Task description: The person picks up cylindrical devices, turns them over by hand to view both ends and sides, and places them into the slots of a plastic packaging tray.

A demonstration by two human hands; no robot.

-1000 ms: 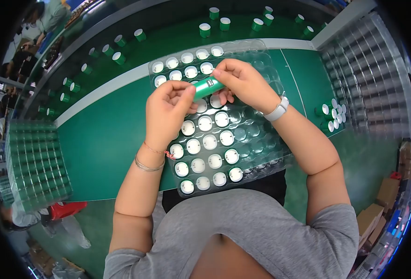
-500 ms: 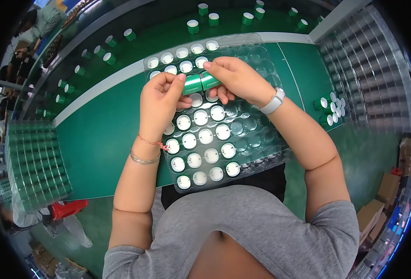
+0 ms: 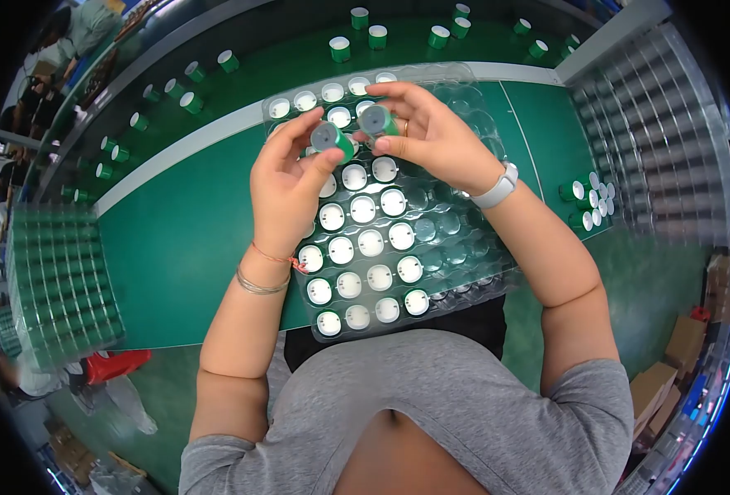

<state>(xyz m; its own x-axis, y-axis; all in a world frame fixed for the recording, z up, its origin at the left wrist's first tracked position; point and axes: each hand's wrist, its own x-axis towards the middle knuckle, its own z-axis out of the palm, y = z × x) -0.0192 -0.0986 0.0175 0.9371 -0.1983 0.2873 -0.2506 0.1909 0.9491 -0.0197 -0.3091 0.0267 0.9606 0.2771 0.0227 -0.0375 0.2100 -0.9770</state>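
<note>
My left hand [image 3: 284,177] pinches a short green cylinder [image 3: 344,147] between thumb and fingers. A second green cylinder [image 3: 390,125] is gripped by my right hand [image 3: 435,140]. Both cylinders turn their grey end faces up towards me, side by side with a small gap between them. Beneath my hands lies a clear plastic tray [image 3: 455,247], its round pockets holding rows of white-topped cylinders [image 3: 363,209] on the left and middle. Its pockets on the right hold no cylinders. My hands hide part of the upper rows.
On the green bench [image 3: 183,256], a cluster of green cylinders [image 3: 578,190] stands at the right. More cylinders [image 3: 340,49] sit scattered along a dark green strip beyond the bench's pale rail [image 3: 183,147]. Clear trays stand at the left [image 3: 63,280] and right [image 3: 641,132].
The two cylinders, earlier end to end with their printed sides showing, are now apart and tilted so their grey ends face me. Both hands still hold them.
</note>
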